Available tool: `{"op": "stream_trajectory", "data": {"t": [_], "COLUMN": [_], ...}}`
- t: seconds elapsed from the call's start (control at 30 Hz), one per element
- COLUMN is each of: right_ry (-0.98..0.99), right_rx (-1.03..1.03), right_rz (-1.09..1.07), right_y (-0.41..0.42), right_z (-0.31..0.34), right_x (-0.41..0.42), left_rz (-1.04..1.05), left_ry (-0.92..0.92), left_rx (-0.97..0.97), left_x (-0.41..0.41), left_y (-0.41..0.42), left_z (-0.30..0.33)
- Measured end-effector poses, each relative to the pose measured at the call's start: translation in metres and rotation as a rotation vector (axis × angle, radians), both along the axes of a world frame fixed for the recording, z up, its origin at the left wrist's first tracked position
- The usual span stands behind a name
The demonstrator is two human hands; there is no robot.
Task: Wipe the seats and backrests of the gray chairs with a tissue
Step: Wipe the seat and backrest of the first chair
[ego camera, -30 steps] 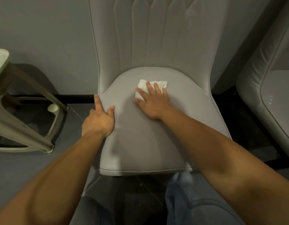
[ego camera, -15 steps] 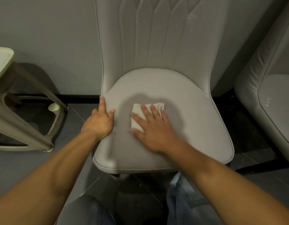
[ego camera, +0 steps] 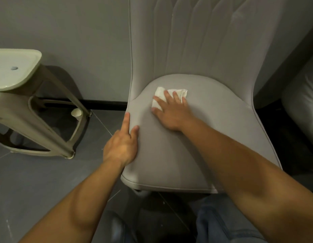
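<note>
A gray padded chair (ego camera: 222,130) with a ribbed backrest (ego camera: 196,37) stands in front of me against the wall. A white folded tissue (ego camera: 160,94) lies on the rear left part of the seat. My right hand (ego camera: 171,111) presses flat on the tissue with straight fingers, covering most of it. My left hand (ego camera: 123,142) rests on the seat's left edge, index finger and thumb stretched along the rim; its other fingers are hidden below the edge.
A pale green plastic stool (ego camera: 20,85) stands to the left on the gray tiled floor, with a small white cup (ego camera: 76,113) beneath it. A second gray chair (ego camera: 303,95) shows at the right edge. My jeans-covered knee (ego camera: 222,223) is below the seat.
My right hand slid the tissue toward me across the seat, then pushed it back toward the backrest. My left hand stayed on the seat's left edge.
</note>
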State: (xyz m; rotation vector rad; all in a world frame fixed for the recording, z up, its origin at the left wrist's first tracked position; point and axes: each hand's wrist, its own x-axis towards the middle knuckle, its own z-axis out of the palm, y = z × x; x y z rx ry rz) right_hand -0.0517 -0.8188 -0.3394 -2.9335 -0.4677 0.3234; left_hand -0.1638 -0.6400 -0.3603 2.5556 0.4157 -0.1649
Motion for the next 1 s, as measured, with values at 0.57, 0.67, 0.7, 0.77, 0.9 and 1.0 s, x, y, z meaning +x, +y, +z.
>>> {"op": "stream_trajectory", "data": {"t": [0.57, 0.67, 0.7, 0.77, 0.9, 1.0], "right_ry": [-0.021, -0.031, -0.038, -0.05, -0.027, -0.043], "right_rx": [0.101, 0.116, 0.12, 0.114, 0.141, 0.168], "right_rz": [0.055, 0.026, 0.02, 0.014, -0.009, 0.004], "right_y": [-0.021, -0.01, -0.007, 0.0, 0.029, 0.063], "right_z": [0.008, 0.005, 0.004, 0.002, 0.001, 0.001], "right_x": [-0.149, -0.12, -0.112, -0.099, -0.061, -0.036], "left_rz": [0.158, 0.237, 0.241, 0.232, 0.24, 0.223], "left_ry": [-0.322, -0.337, -0.363, -0.434, -0.486, -0.513], "left_rx": [0.0, -0.123, -0.146, -0.13, -0.064, -0.037], "left_x": [0.161, 0.196, 0.203, 0.206, 0.213, 0.215], "left_y": [-0.023, -0.023, -0.022, -0.023, -0.023, -0.021], "left_z": [0.073, 0.083, 0.083, 0.077, 0.066, 0.065]}}
